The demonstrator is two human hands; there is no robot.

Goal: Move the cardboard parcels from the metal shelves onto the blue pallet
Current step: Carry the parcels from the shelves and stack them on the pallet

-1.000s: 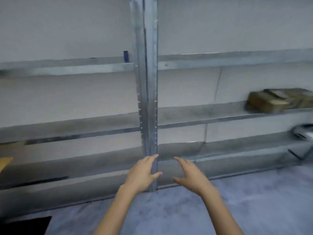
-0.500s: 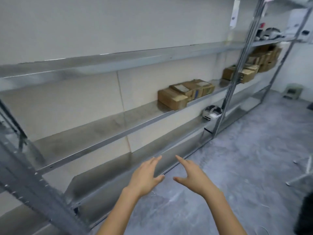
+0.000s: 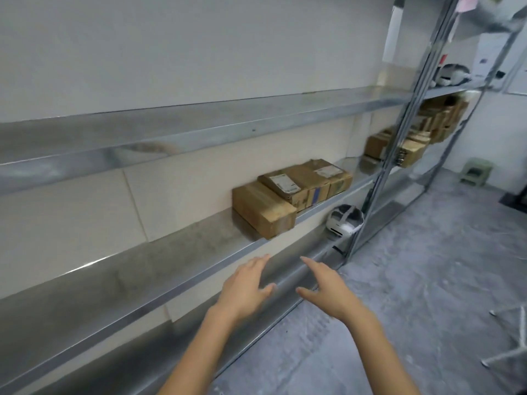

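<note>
Against half a second ago, the view has drawn closer along the metal shelves (image 3: 182,269), and the nearest cardboard parcels (image 3: 291,195) now sit larger and nearer the middle of the picture. The left hand (image 3: 245,289) and right hand (image 3: 328,292) keep the same pose, held out side by side, apart from each other, palms down. Their fingers (image 3: 258,262) are straight and spread and hold nothing. These parcels lie in a tight row on the middle shelf against the pale wall (image 3: 199,38), ahead of the hands and untouched. More cardboard boxes (image 3: 413,148) are stacked on the same level past an upright post (image 3: 399,143). A white device (image 3: 343,220) stands on the lower shelf just below the near parcels. The grey concrete floor (image 3: 427,280) is scuffed, and a small green stool (image 3: 476,171) stands at the far end.
</note>
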